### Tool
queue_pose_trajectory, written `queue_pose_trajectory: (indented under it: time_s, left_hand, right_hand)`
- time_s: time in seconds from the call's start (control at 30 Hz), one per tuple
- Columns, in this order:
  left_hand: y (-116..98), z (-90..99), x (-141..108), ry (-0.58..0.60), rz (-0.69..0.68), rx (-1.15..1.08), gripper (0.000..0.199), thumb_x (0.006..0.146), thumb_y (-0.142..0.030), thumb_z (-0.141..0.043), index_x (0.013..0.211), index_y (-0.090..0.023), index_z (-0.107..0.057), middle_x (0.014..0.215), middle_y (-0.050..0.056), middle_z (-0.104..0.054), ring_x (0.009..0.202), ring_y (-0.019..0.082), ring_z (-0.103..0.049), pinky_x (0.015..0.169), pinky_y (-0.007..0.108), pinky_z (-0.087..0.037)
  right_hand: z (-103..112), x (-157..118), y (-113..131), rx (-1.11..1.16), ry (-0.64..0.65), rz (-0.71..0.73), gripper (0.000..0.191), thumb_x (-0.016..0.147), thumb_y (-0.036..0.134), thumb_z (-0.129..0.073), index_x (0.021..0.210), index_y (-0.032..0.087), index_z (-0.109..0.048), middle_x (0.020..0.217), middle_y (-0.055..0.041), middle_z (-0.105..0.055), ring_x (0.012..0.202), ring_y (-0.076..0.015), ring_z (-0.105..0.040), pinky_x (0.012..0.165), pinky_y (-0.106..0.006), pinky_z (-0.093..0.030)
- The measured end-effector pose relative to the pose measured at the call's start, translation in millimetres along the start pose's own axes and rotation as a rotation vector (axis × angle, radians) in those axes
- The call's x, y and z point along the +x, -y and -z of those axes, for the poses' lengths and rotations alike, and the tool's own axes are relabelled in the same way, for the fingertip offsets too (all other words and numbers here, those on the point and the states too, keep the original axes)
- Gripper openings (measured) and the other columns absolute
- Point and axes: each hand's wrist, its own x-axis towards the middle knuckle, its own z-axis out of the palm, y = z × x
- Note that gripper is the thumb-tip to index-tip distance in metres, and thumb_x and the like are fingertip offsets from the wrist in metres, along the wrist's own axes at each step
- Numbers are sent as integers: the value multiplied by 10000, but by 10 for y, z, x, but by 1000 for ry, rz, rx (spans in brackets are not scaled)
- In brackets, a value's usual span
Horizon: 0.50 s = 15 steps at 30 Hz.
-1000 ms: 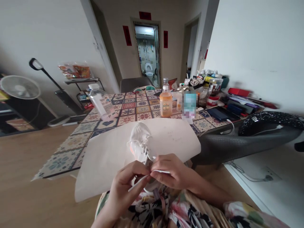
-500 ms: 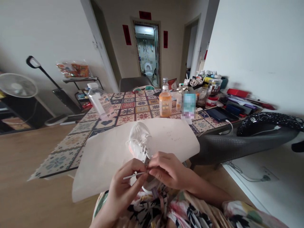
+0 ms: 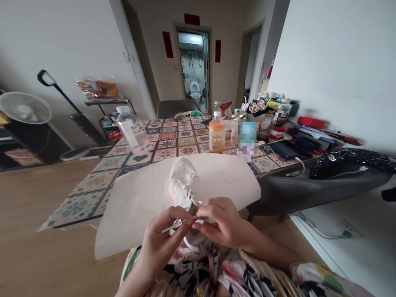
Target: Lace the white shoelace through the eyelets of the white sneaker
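A white lace-up shoe (image 3: 183, 175) lies with its toe pointing away, over a large white paper sheet (image 3: 133, 206). Above its heel end, both hands meet with fingertips almost touching. My left hand (image 3: 165, 233) is closed, pinching a white shoelace (image 3: 168, 228) whose end sticks out to the left. My right hand (image 3: 219, 218) is closed too, its thumb and index finger pinching part of the lace. Fingers hide the shoe's opening in part.
The paper rests on a table with a patterned tablecloth (image 3: 83, 194). A large clear bottle (image 3: 133, 132) stands at left, an orange drink bottle (image 3: 217, 134) in the middle. At right lie a dark phone (image 3: 289, 149) with a cable and a grey chair (image 3: 287, 194).
The fingertips have shifted slightly along the lace, and more white lace shows at the right fingertips. The hands stay over the shoe, and the view has turned a little.
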Motion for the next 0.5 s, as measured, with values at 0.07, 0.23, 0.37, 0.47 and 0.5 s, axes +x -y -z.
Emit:
queue_pose_trajectory:
  time_s: [0.07,0.23,0.37,0.47,0.5]
  left_hand:
    - [5,-8,2,25,14,-36,110,811,-272,-752,744,-189,-722,660,22,-696,617,169,-639,574,240,-508]
    - [101,-6,81,-157,144,-331,170,837,-321,-746,746,-191,-683,773,22,-713,735,157,-648,658,226,-535]
    - [215,146,235,-416,231,-826,198,760,-233,-801,738,-183,-611,751,-5,-710,760,138,-679,822,254,-577]
    - [297,353,299,-368,282,-1102,210,737,-89,-764,783,-168,-575,505,-108,-493,419,41,-482,559,131,-528]
    - [323,419,306,-340,292,-1093,201,749,-92,-751,790,-167,-568,481,-116,-446,370,36,-407,450,116,-461]
  right_hand:
    - [31,13,16,33,-20,20,94,1005,261,-483,1002,226,-570,861,-54,-695,726,-157,-631,661,-272,-480]
    - [35,33,2,346,-123,-73,287,999,478,-483,838,251,-551,924,-70,-723,1044,-225,-637,935,-411,-493]
    - [-10,13,-124,860,-334,-261,370,968,554,-504,781,256,-388,479,66,-498,625,-190,-640,860,-420,-524]
    - [97,-4,-287,1079,-369,-397,407,947,571,-516,777,261,-314,426,141,-262,301,-96,-276,450,-245,-425]
    - [163,-14,-351,1088,-353,-442,413,934,575,-532,777,263,-312,436,142,-237,302,-86,-195,385,-212,-332]
